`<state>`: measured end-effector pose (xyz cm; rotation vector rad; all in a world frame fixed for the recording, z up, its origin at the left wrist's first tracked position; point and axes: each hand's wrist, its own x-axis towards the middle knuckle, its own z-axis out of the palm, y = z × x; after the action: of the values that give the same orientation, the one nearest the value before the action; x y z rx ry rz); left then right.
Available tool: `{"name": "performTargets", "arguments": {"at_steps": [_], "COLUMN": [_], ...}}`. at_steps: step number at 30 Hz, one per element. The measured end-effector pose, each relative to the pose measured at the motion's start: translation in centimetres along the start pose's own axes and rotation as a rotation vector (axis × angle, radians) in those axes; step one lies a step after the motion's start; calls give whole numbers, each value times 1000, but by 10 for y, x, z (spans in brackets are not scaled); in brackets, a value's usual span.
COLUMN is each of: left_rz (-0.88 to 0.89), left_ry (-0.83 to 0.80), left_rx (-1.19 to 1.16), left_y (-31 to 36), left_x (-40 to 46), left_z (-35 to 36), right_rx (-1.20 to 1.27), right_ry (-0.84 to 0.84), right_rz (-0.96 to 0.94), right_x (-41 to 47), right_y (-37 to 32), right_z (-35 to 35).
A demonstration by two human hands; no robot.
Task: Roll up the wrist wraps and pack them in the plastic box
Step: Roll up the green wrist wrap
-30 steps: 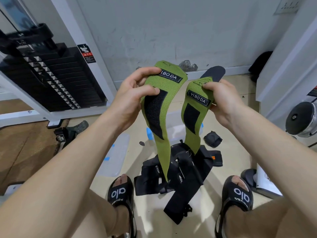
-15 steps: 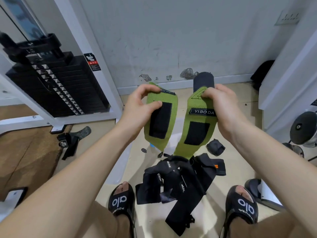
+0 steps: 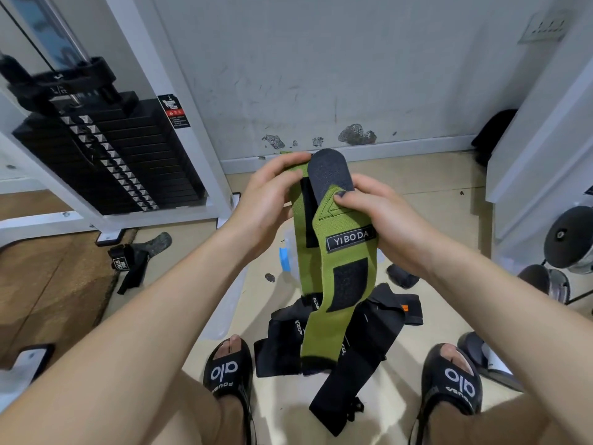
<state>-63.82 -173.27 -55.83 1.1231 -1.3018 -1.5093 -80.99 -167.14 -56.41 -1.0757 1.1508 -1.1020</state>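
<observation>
Head view: two green wrist wraps (image 3: pixel 340 277) were held up in front of the body, laid one over the other, top ends together, tails hanging down toward the floor. Left hand (image 3: pixel 266 203) was curled round the top of the rear wrap, fingers over its upper edge. Right hand (image 3: pixel 388 226) was clamped on the front wrap beside the YIBODA label (image 3: pixel 350 241), thumb pressed just below the dark grey tab (image 3: pixel 330 175) that stuck up above both hands. Black velcro patch (image 3: pixel 348 284) was seen lower on the front wrap.

Step judged: the pair was being aligned before rolling; no roll was started yet. Nothing was seen packed.

Pile of black wrist wraps (image 3: pixel 343 335) was left loose on the floor between the sandals (image 3: pixel 229 374). A small dark bundle (image 3: pixel 401 276), possibly a rolled wrap, lay near it on the right; not certain. Plastic box (image 3: pixel 288 252) was mostly hidden behind the green wraps, only a clear edge with a blue clip visible. Another strap (image 3: pixel 134 258) lay well apart by the weight stack (image 3: pixel 109 155).

Next move, as judged: one end should be picked, rolled tight along the length, and the velcro closed so the roll would not spring open. Box would then need to be reached past the hanging tails.
</observation>
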Motion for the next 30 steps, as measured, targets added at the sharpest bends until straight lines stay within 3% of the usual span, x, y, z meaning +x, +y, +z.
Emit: {"name": "performTargets", "arguments": {"at_steps": [30], "left_rz": [148], "left_ry": [21], "left_rx": [-78], "left_y": [-5], "left_x": [0], "left_z": [1], "right_rx": [38], "right_ry": [-46], "right_rz": [-22], "right_x": [3], "right_y": [19], "right_z": [5]}}
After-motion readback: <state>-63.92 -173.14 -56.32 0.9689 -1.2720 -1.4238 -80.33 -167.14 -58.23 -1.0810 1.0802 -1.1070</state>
